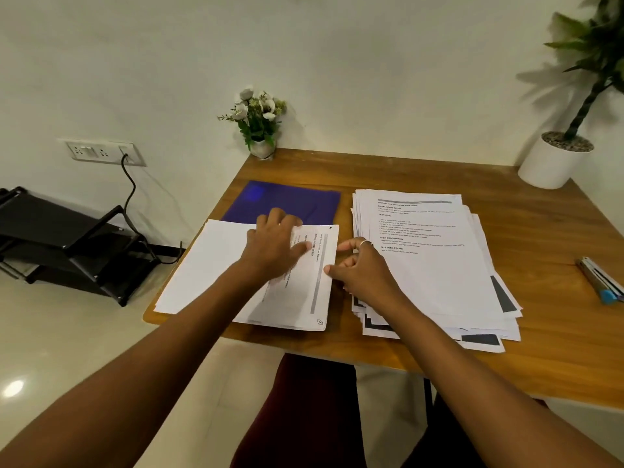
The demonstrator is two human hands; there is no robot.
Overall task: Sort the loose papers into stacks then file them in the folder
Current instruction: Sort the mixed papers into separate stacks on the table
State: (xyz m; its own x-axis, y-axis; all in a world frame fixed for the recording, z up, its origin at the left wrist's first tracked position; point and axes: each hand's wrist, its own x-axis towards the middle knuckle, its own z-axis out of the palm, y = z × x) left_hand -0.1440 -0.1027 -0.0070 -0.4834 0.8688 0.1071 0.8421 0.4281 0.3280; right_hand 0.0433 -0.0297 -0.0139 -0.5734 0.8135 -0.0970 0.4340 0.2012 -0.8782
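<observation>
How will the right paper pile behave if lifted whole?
The pile is fanned, edges uneven, so sheets would probably slide apart. Thin paper likely droops unless supported underneath. A push on the smooth table probably shifts top sheets first.

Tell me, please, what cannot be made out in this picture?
Head view: sideways sheet's print, too small and partly under the left hand.
Head view: purple folder's near edge, under the left stack.
Head view: whether the right hand pinches that sheet's edge; its fingers hide it.
Head view: blue-tipped tool, cut off by the right edge.
</observation>
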